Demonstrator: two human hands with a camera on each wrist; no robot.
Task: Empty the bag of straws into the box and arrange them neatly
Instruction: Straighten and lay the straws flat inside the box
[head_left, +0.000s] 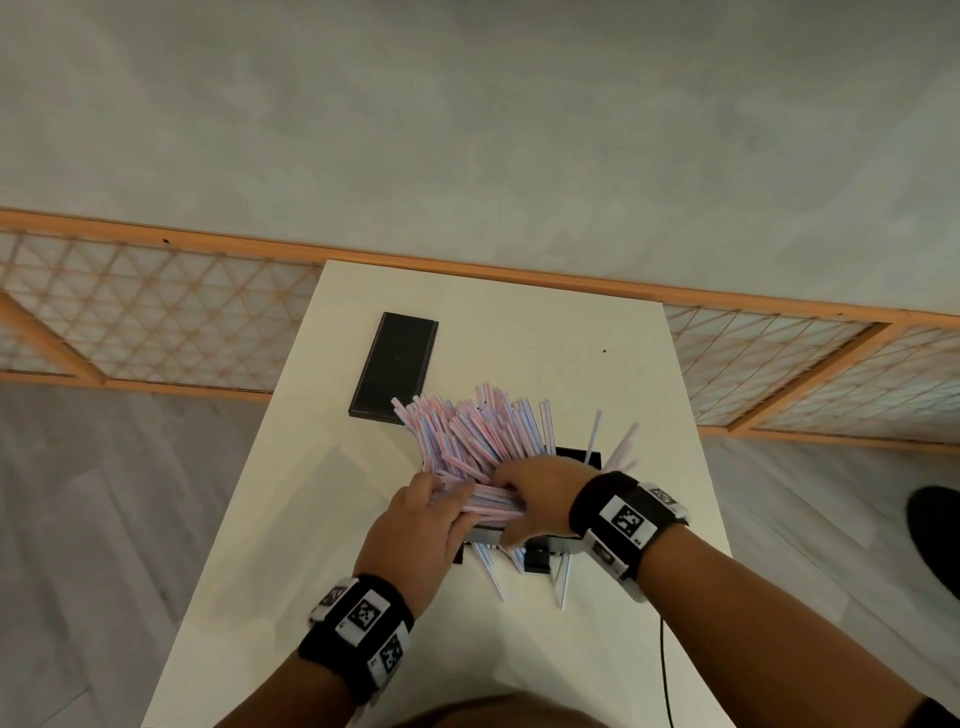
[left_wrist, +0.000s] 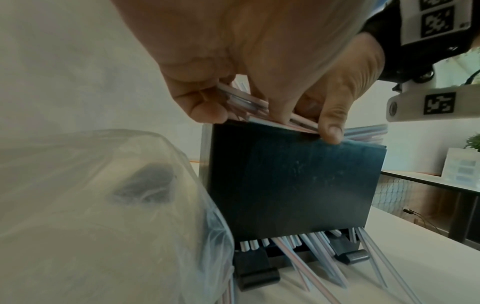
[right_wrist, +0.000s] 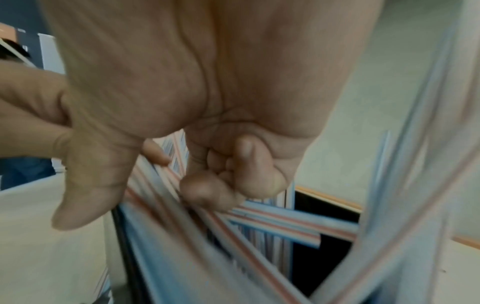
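Note:
A big sheaf of pink-and-blue striped straws (head_left: 478, 431) fans up and away from the black box (head_left: 577, 456) on the white table. My left hand (head_left: 441, 499) grips the sheaf's near end from the left. My right hand (head_left: 511, 493) curls over the same end from the right. In the left wrist view my fingers (left_wrist: 207, 107) pinch straws at the top rim of the box (left_wrist: 291, 181). More straws (left_wrist: 311, 257) poke out under its front. The clear bag (left_wrist: 103, 205) lies crumpled against the box's left side. The right wrist view has curled fingers (right_wrist: 213, 191) on crossed straws (right_wrist: 280, 220).
A flat black lid (head_left: 395, 366) lies on the table (head_left: 571, 338) behind and left of the box. A few loose straws (head_left: 493, 577) lie on the table in front of the box. A black cable (head_left: 665, 670) runs off the near edge. A wooden lattice screen stands behind.

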